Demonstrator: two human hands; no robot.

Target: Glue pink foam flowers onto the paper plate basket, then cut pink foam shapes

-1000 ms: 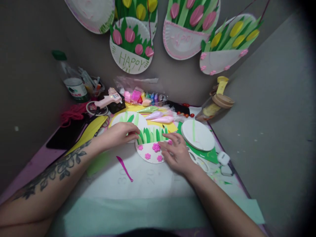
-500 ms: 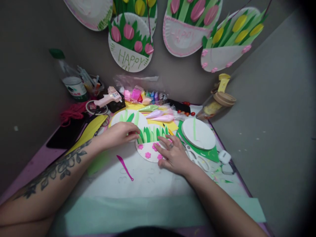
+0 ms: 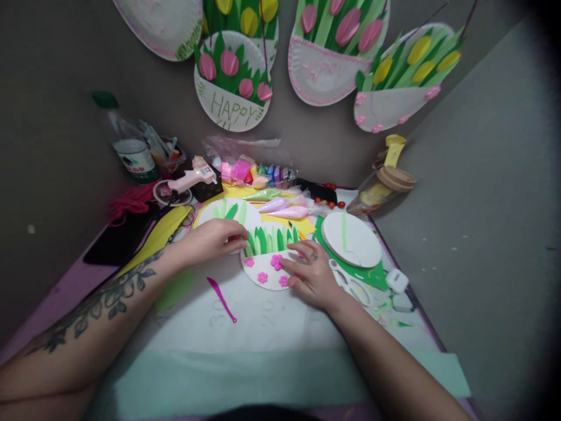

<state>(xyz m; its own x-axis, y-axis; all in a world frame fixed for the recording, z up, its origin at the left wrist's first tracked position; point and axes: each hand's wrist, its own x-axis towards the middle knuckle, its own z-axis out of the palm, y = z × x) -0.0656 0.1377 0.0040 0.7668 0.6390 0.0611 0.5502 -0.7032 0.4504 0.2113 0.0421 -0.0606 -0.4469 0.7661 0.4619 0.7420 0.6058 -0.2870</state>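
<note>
A paper plate basket (image 3: 267,270) lies flat on the white table mat. Bright pink flowers (image 3: 276,261) dot its white lower half, and light and dark green paper leaves (image 3: 267,238) stand along its top. My left hand (image 3: 223,237) is closed at the basket's left edge, thumb and fingers together beside the outermost leaf; what they pinch is hidden. With fingers spread, my right hand (image 3: 313,272) rests at the basket's right side, fingertips near the flowers. A magenta plastic knife (image 3: 221,300) lies below and left of the basket.
Behind my left hand lies another plate with green strips (image 3: 209,211). White plates (image 3: 359,245) and scissors (image 3: 350,282) are at right. A pink glue gun (image 3: 193,177), piping bags (image 3: 287,211), a bottle (image 3: 134,155) and a lidded cup (image 3: 385,186) stand at the back.
My right hand has slid slightly right, uncovering more of the pink flowers. My left hand stays at the basket's left edge. The head view has tilted slightly.
</note>
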